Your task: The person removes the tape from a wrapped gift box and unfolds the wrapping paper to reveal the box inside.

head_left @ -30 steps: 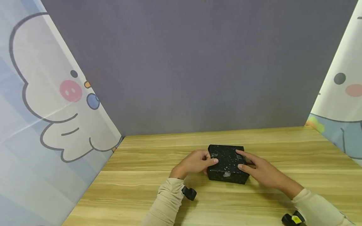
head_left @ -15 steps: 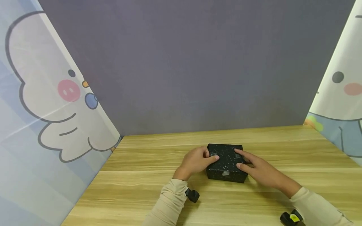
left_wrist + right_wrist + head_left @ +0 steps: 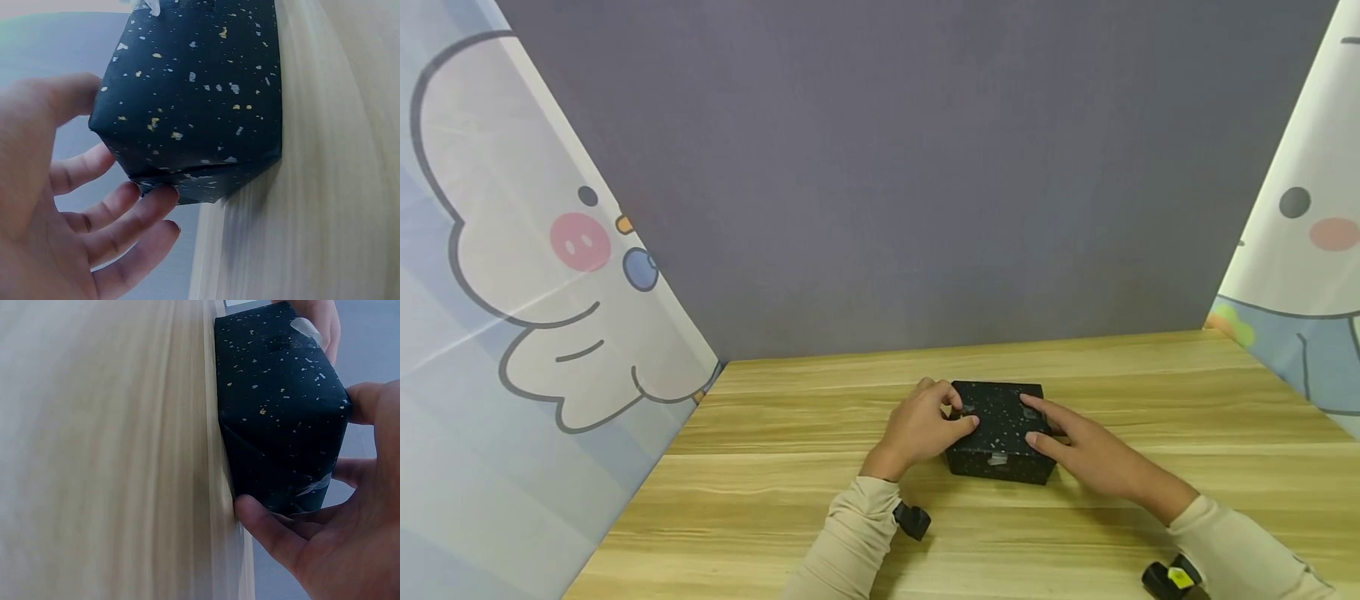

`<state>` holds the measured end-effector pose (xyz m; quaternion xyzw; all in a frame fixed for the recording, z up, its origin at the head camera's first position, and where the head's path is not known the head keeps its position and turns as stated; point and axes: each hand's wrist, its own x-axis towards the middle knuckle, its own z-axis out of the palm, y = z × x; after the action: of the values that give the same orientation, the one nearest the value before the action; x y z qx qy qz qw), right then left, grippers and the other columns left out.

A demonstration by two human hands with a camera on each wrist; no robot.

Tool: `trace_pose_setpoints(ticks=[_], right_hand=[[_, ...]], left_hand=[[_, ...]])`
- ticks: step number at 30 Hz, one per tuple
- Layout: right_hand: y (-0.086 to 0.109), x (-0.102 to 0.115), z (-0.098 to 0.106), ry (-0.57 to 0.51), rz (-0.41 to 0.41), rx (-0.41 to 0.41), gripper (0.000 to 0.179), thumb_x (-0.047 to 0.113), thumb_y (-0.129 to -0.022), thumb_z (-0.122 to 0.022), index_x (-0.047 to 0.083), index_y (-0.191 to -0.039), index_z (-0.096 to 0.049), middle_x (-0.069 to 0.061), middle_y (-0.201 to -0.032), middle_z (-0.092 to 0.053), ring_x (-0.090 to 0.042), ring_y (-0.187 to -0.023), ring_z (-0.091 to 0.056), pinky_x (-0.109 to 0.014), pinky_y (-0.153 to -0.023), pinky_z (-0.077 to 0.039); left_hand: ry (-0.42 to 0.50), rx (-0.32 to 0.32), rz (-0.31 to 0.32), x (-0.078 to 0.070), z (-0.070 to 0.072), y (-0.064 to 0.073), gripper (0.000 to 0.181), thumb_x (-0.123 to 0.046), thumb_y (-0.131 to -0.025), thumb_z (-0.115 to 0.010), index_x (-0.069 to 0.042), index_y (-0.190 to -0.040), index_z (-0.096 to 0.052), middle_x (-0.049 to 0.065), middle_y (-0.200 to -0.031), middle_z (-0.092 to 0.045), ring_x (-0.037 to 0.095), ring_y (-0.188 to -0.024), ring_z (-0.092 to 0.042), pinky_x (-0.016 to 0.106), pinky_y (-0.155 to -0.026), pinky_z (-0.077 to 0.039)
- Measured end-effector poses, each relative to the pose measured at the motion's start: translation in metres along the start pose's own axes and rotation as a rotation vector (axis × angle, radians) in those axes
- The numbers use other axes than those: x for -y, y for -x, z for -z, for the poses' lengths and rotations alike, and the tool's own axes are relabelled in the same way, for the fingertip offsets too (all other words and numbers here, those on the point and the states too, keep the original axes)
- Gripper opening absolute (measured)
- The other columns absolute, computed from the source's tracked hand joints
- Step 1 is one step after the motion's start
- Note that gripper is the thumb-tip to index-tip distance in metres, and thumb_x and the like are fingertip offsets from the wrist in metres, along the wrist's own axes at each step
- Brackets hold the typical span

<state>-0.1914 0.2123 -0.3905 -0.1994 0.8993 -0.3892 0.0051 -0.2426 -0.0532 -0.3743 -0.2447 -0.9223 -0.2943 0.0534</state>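
Observation:
A small box (image 3: 1002,423) wrapped in black paper with pale and gold flecks sits on the wooden table. My left hand (image 3: 917,429) holds its left end, thumb on top. In the left wrist view, the fingertips of that hand (image 3: 44,206) touch the folded end of the wrapped box (image 3: 194,94). At the opposite end, my right hand (image 3: 1097,454) grips the box with thumb and index finger on top. The right wrist view has its other fingers at the folded, taped end. Clear tape (image 3: 306,331) shows on the box's front side.
The light wooden table (image 3: 790,467) spreads around the box. Behind it stands a grey panel (image 3: 880,183). Cartoon-printed sheets (image 3: 512,250) hang at the left and right. Each sleeve carries a black wrist camera (image 3: 913,522).
My left hand has shifted slightly up along the box's left end, and its index finger has come up near the top edge. My right hand and the box stay nearly still.

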Motion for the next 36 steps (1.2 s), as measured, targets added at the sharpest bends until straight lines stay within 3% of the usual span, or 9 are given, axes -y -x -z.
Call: trace_pose_setpoints(ticks=[5, 8, 14, 19, 24, 31, 36], right_hand=[[-0.001, -0.001, 0.000, -0.005, -0.003, 0.005, 0.065, 0.044, -0.105, -0.050, 0.013, -0.159, -0.030, -0.026, -0.156, -0.033, -0.049, -0.127, -0.049, -0.062, -0.091, -0.048], [0.000, -0.001, 0.000, -0.008, -0.006, 0.009, 0.065, 0.044, -0.105, -0.050, 0.013, -0.159, -0.030, -0.027, -0.156, -0.033, -0.048, -0.126, -0.050, -0.061, -0.090, -0.049], [0.001, -0.001, -0.001, 0.006, -0.002, 0.004, 0.065, 0.044, -0.105, -0.050, 0.013, -0.159, -0.030, -0.027, -0.155, -0.033, -0.050, -0.126, -0.050, -0.063, -0.091, -0.047], [0.001, -0.001, -0.002, 0.020, -0.012, -0.002, 0.066, 0.048, -0.105, -0.048, 0.014, -0.159, -0.030, -0.025, -0.155, -0.034, -0.050, -0.128, -0.048, -0.064, -0.094, -0.045], [0.001, 0.001, -0.001, 0.042, -0.007, -0.005, 0.065, 0.046, -0.105, -0.049, 0.014, -0.159, -0.030, -0.027, -0.154, -0.036, -0.049, -0.127, -0.050, -0.064, -0.094, -0.045], [0.000, 0.002, -0.001, 0.046, -0.012, -0.004, 0.065, 0.046, -0.105, -0.048, 0.014, -0.159, -0.030, -0.027, -0.154, -0.035, -0.050, -0.128, -0.048, -0.065, -0.094, -0.044], [0.000, 0.002, -0.001, 0.039, -0.016, 0.001, 0.066, 0.046, -0.105, -0.048, 0.014, -0.159, -0.029, -0.027, -0.155, -0.034, -0.051, -0.129, -0.047, -0.065, -0.094, -0.044]], left_hand=[[0.003, 0.015, 0.006, -0.002, -0.001, 0.001, 0.024, -0.038, -0.092, -0.065, -0.028, -0.114, -0.066, -0.002, -0.107, -0.055, 0.005, -0.080, -0.053, 0.029, -0.064, -0.043], [0.018, 0.004, 0.008, -0.005, -0.004, 0.001, 0.025, -0.034, -0.093, -0.064, -0.029, -0.117, -0.068, -0.003, -0.110, -0.053, 0.007, -0.082, -0.051, 0.029, -0.064, -0.043], [-0.014, -0.074, 0.005, -0.010, -0.014, 0.001, 0.017, -0.034, -0.097, -0.065, -0.026, -0.111, -0.071, -0.004, -0.123, -0.052, 0.008, -0.076, -0.051, 0.027, -0.059, -0.042], [-0.074, -0.167, 0.014, -0.014, -0.019, 0.000, 0.015, -0.040, -0.096, -0.069, -0.026, -0.102, -0.072, -0.005, -0.113, -0.056, 0.007, -0.077, -0.054, 0.027, -0.060, -0.042], [-0.120, -0.194, 0.028, -0.016, -0.018, -0.002, 0.011, -0.038, -0.095, -0.071, -0.028, -0.097, -0.075, -0.008, -0.105, -0.059, 0.003, -0.069, -0.051, 0.025, -0.055, -0.040], [-0.105, -0.254, 0.042, -0.015, -0.016, -0.002, 0.006, -0.032, -0.091, -0.076, -0.027, -0.091, -0.078, -0.010, -0.094, -0.061, 0.001, -0.061, -0.046, 0.023, -0.049, -0.037], [-0.164, -0.271, 0.029, -0.017, -0.016, -0.002, 0.006, -0.032, -0.092, -0.076, -0.026, -0.090, -0.079, -0.008, -0.095, -0.066, 0.002, -0.061, -0.048, 0.021, -0.047, -0.036]])
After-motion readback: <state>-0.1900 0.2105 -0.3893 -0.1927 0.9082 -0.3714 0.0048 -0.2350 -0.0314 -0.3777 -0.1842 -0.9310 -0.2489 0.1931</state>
